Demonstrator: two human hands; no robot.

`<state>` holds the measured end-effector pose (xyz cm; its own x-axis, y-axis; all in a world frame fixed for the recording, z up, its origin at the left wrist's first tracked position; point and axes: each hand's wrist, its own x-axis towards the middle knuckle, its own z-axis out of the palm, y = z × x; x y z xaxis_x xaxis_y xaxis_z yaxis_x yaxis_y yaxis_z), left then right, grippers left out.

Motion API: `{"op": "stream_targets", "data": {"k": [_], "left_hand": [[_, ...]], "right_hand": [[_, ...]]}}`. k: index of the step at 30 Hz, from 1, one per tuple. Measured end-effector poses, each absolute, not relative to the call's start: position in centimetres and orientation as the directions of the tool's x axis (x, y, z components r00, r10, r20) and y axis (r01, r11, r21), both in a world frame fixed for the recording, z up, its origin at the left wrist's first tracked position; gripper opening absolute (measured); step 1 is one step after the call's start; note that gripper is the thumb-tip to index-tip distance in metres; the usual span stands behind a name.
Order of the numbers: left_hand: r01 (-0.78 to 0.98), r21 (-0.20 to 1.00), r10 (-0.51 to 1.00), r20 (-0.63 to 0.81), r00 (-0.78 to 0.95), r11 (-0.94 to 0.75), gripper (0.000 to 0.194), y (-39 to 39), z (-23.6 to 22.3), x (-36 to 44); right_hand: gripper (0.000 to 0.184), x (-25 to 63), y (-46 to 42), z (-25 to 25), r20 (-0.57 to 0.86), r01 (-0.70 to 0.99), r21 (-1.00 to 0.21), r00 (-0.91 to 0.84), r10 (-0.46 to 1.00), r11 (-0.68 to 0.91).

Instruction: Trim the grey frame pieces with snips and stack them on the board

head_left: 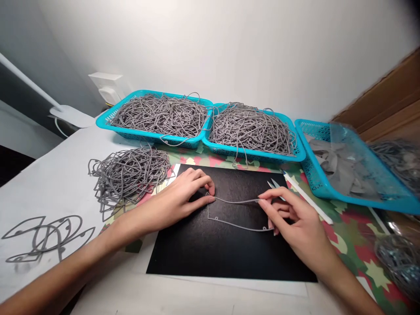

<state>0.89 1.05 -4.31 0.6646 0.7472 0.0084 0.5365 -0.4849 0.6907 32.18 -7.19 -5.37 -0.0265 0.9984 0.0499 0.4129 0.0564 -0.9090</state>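
A thin grey rubber gasket (pixel 241 226), shaped as a long wavy loop with small tabs, is stretched between my two hands above a black mat (pixel 210 253). My left hand (pixel 193 192) pinches its upper left part between thumb and forefinger. At the loop's right end, my right hand (pixel 288 214) grips it with thumb and fingertips; part of that end is hidden behind the fingers. A pair of pointed metal tips (pixel 275 188), perhaps tweezers or scissors, lies behind my right hand, partly covered by it.
Two blue baskets (pixel 154 131) (pixel 252 154) heaped with grey gaskets stand at the back. A third blue basket (pixel 348 199) at right holds flat grey pieces and clear plastic. A gasket pile (pixel 131 175) and several loose gaskets (pixel 49 238) lie left. A white strip (pixel 308 197) lies right of the mat.
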Motion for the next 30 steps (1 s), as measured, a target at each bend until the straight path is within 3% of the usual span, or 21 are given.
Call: {"op": "stream_targets", "data": {"k": [5, 12, 18, 27, 30], "left_hand": [[0.557, 0.707, 0.759, -0.046, 0.650, -0.435, 0.023, 0.1, -3.9, 1.1], [0.417, 0.877, 0.758, -0.100, 0.644, -0.239, 0.021, 0.1, -3.5, 1.2], [0.367, 0.926, 0.753, -0.175, 0.634, -0.094, 0.029, 0.5, -2.2, 1.1], [0.299, 0.947, 0.792, -0.093, 0.603, -0.117, 0.024, 1.0, -2.7, 1.1], [0.260, 0.939, 0.831, 0.046, 0.554, -0.225, 0.014, 0.6, -2.2, 1.3]], "right_hand": [[0.023, 32.2, -7.2, -5.4, 0.063, 0.442, -0.895, 0.005, 0.998, 0.055], [0.022, 32.3, -7.2, -5.3, 0.039, 0.418, -0.908, 0.014, 0.999, 0.029], [0.023, 32.5, -7.1, -4.9, 0.080, 0.370, -0.927, 0.037, 0.996, 0.061], [0.021, 32.7, -7.0, -5.0, 0.158, 0.429, -0.897, 0.088, 0.984, 0.106], [0.013, 32.9, -7.2, -4.6, 0.219, 0.480, -0.864, 0.083, 0.972, 0.154]]}}
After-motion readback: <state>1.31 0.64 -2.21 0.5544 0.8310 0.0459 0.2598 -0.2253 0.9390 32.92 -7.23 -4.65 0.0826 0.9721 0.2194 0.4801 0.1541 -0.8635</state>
